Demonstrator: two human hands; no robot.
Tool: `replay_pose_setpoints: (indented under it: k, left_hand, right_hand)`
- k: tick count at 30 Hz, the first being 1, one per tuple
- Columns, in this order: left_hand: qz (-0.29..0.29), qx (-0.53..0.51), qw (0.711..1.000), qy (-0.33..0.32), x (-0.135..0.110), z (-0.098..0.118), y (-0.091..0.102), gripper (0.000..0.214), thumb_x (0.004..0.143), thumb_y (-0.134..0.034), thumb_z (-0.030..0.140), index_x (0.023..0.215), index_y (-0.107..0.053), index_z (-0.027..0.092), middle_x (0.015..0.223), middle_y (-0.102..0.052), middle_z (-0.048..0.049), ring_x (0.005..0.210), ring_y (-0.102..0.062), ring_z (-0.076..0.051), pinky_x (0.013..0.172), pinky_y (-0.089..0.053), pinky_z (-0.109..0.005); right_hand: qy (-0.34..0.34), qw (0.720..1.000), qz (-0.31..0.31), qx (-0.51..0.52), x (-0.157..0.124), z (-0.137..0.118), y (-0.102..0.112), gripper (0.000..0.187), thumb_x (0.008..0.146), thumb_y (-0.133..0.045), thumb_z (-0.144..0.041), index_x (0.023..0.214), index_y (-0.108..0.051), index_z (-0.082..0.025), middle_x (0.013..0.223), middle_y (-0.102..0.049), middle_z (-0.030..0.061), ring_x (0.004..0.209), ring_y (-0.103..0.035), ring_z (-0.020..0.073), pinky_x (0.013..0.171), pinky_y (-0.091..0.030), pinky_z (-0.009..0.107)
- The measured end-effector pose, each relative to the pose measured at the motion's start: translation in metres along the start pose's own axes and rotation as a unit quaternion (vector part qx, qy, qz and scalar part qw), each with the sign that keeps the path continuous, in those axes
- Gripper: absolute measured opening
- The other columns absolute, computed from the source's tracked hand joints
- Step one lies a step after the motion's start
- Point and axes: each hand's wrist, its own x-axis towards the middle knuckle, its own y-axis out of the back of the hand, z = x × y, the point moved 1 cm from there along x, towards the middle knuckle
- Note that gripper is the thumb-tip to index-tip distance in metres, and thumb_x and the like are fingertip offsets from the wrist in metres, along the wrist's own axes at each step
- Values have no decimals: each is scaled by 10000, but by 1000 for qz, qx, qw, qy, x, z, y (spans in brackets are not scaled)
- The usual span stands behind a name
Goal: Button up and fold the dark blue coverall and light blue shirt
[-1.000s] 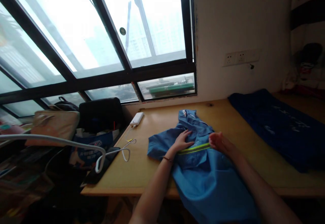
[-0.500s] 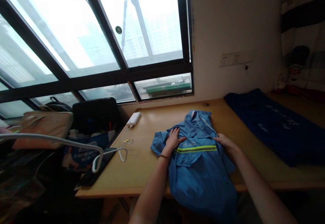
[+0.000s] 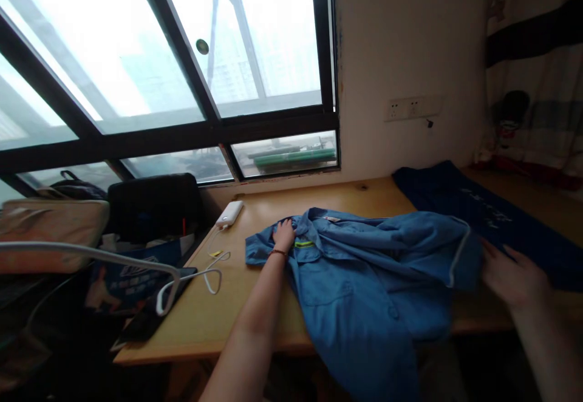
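A blue work jacket (image 3: pixel 364 268) lies across the table, its lower part hanging over the front edge. It is spread sideways, with a short bit of yellow-green reflective strip showing near the collar. My left hand (image 3: pixel 284 237) rests on the jacket's left shoulder, fingers laid over the cloth, a beaded bracelet at the wrist. On the far side, my right hand (image 3: pixel 514 274) is at the right edge of the jacket, blurred by motion, its fingertips closed on the raised cloth beside a pale piping line.
A folded dark blue garment (image 3: pixel 483 207) with white lettering lies on the wooden table (image 3: pixel 237 305) at the right. A white power bank (image 3: pixel 229 214) with a white cable (image 3: pixel 212 280) sits at the left. Beyond are bags (image 3: pixel 50 232), a black chair back (image 3: pixel 155 207) and a window.
My right hand has moved far to the right, drawing one side of the jacket open with it. My left hand has shifted slightly up and left, onto the shoulder. The view has turned a little right.
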Motion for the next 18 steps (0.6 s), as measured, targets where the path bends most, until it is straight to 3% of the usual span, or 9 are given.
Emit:
replay_pose_setpoints:
  k: [2, 4, 6, 9, 11, 13, 15, 18]
  left_hand:
    - [6, 23, 999, 21, -2, 17, 12, 390, 847, -332, 255, 1189, -476, 136, 1246, -461, -173, 1177, -355, -311, 923, -254, -539]
    - [10, 32, 999, 22, -11, 38, 21, 364, 835, -324, 190, 1110, -536, 81, 1156, -514, -223, 1151, -380, -335, 922, -183, -596]
    - [10, 44, 999, 4, -28, 65, 26, 342, 821, -345, 175, 1053, -571, 63, 1111, -531, -244, 1145, -381, -349, 925, -127, -621]
    - [14, 43, 992, -116, -71, 110, 21, 352, 849, -321, 256, 1078, -553, 124, 1126, -527, -200, 1129, -392, -326, 929, -106, -635]
    - [-12, -20, 974, -224, -101, 137, 11, 438, 853, -292, 419, 1190, -456, 191, 1199, -482, -163, 1142, -372, -320, 913, -168, -640]
    - [-58, -59, 960, -269, -119, 157, -4, 556, 816, -292, 540, 1270, -357, 227, 1264, -423, -158, 1178, -313, -368, 869, -169, -688]
    - [-64, -82, 953, -283, -119, 166, -17, 632, 782, -300, 602, 1300, -315, 239, 1326, -351, -156, 1223, -216, -405, 855, -119, -722]
    - [-48, -105, 937, -329, -91, 164, -26, 646, 757, -345, 624, 1292, -339, 262, 1363, -317, -115, 1253, -166, -382, 905, -55, -698]
  right_hand:
    - [-72, 996, -7, 44, -14, 6, -21, 462, 719, -494, -514, 1126, -474, -296, 1155, -560, 79, 944, -584, 252, 731, -509, 363]
    - [-136, 989, -19, 49, -28, 10, -39, 589, 633, -655, -373, 1172, -433, -289, 1228, -509, 63, 1006, -553, 256, 746, -514, 349]
    - [-152, 988, -18, 13, -40, 12, -49, 678, 574, -720, -293, 1184, -425, -272, 1254, -487, 57, 1043, -528, 261, 746, -517, 331]
    - [-162, 987, -17, -12, -47, 11, -59, 573, 575, -731, -287, 1095, -499, -222, 1125, -580, 59, 969, -568, 239, 703, -518, 279]
    - [-181, 983, -21, -3, -48, 9, -65, 431, 586, -725, -278, 971, -548, -197, 925, -643, 37, 795, -612, 189, 606, -512, 233]
    - [-190, 981, -15, 27, -49, 7, -71, 301, 584, -720, -252, 827, -554, -185, 706, -621, 1, 576, -578, 125, 465, -465, 193]
    - [-192, 978, -19, 77, -52, 4, -72, 219, 583, -705, -223, 684, -516, -181, 554, -535, -26, 415, -466, 71, 349, -372, 167]
    - [-147, 977, -16, 156, -55, -8, -53, 209, 602, -645, -209, 563, -440, -200, 472, -421, -40, 324, -310, 34, 284, -279, 171]
